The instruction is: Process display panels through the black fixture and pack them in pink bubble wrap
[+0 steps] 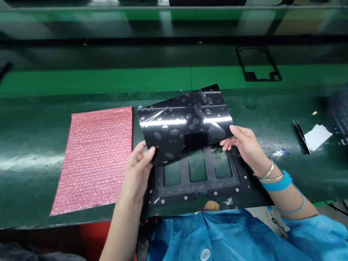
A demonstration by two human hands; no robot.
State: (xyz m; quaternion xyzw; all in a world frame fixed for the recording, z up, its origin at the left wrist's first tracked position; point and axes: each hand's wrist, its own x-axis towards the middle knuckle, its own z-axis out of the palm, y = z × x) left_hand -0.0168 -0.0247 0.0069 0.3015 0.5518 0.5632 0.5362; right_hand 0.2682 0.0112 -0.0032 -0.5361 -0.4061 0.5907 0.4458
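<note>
A glossy black rectangular panel, with bubble-like patches under a clear film, is held tilted in the air between my hands. My left hand pinches its lower left corner, thumb on top. At the lower right corner, my right hand grips the edge between thumb and fingers. Beneath the panel lies a black frame-shaped fixture with rectangular openings and several small round metal studs along its border. The panel hides the fixture's far part. A pink bubble-wrap pouch lies flat beside my left hand.
Black tweezers and a crumpled white paper lie at the right. A thin black frame rests on the green strip farther back. A blue wrist strap with a cord circles my right forearm.
</note>
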